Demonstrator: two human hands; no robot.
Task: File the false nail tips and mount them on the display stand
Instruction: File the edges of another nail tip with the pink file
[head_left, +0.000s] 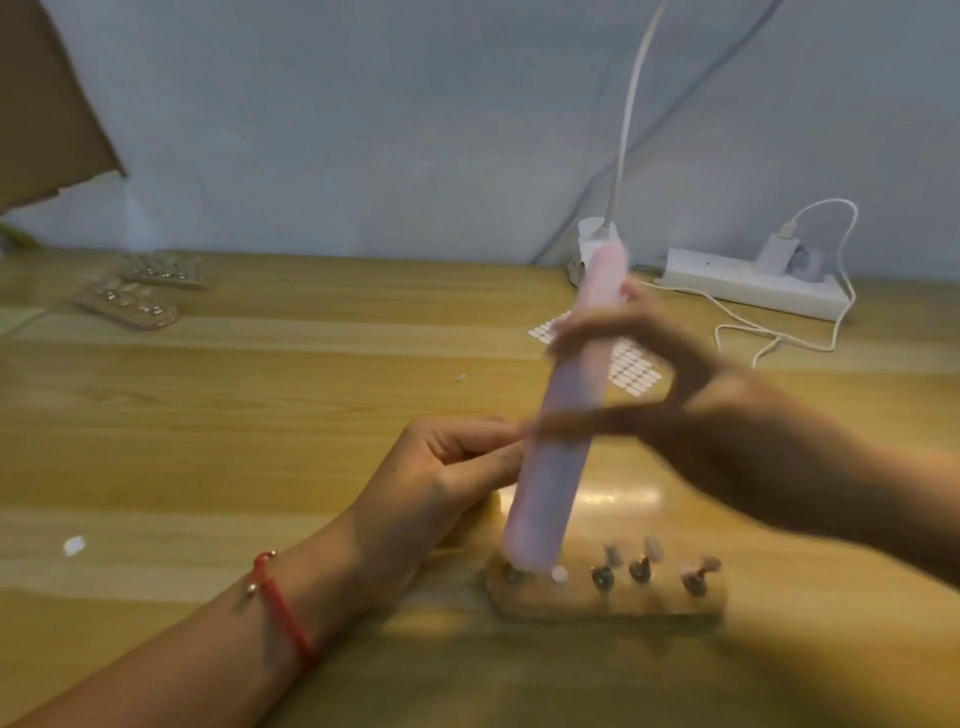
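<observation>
Right hand (675, 384) has its grip wrapped round the upper half of a long pink nail file (561, 467), thumb across the front. It's all motion-blurred. The file stands nearly upright, and its bottom end is just over the left end of the wooden display stand (608, 597), which sits on the desk (260, 415) below both grips.

Left hand (441, 478), with a red bracelet (283, 608) on the wrist, has thumb and forefinger pinched right against the file's left edge. I can't tell whether a tip is in that grip, it's hidden. A few pale nail tips (652, 548) sit on the stand's metal pegs, under the right-hand grip.

Beyond the right grip there's a sheet of white oval stickers (636, 366), then a white power strip (753, 288) with a charger (776, 249) plugged in. Any lettering there is too blurred to read. More stands (135, 306) lie way off beyond the left grip.
</observation>
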